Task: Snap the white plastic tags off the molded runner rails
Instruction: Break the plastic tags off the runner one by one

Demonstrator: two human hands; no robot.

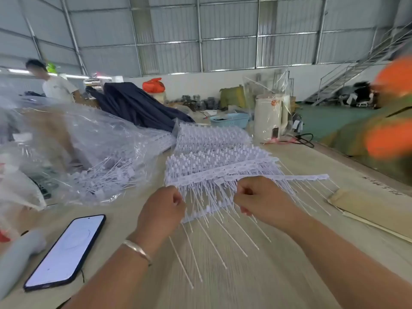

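Pale wood-grain surface (256, 275) under a tin-walled shed carried the work. Both grips were clamped: the left hand (162, 206) had its fingers curled round the near-left end of a runner rail (200, 216), and the right hand (258, 197) pinched a bunch of white tags (214, 197) just beside it, knuckles up. Long thin tag tails (211, 244) fanned toward the person across the boards. Behind the hands lay the stack of unbroken rails (214, 152), rows of tag heads upright, touching the piece in hand.

To do this step well, I judged the left hand should hold the rail steady and close to the break, while the right twisted sharply rather than pulled, so the thin tails would not bend or tangle. Freed tags belonged with the loose heap in the clear plastic bag (93, 152) to the left. A phone (66, 250) lay near the left wrist, clear of the tails.
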